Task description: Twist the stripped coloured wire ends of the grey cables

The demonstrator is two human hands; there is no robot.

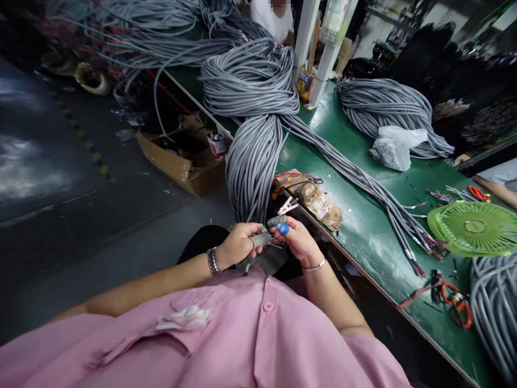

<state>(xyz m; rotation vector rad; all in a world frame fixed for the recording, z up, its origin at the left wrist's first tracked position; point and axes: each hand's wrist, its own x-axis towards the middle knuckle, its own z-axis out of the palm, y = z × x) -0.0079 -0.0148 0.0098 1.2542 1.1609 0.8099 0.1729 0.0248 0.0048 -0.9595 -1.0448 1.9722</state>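
My left hand (238, 245) and my right hand (299, 240) meet in front of my waist, fingers pinched closed. Thin coloured wires (276, 246), some orange and blue, stick out between them. They appear to come from a grey cable end in my left hand. The exact grip is too small to make out. Grey wrapping covers some fingers on both hands, and a blue wrap (283, 229) circles one right finger. Just beyond my hands, a thick grey cable bundle (254, 161) hangs over the table edge. Near it is a pale pink clip (287, 206).
On the green table (355, 215) lie coiled grey cables (250, 81), a taped brown block (317, 199), cable ends, orange-handled scissors (456, 304) and a green fan (472, 226). An open cardboard box (181, 167) stands on the floor at left. A person (272, 21) is across the table.
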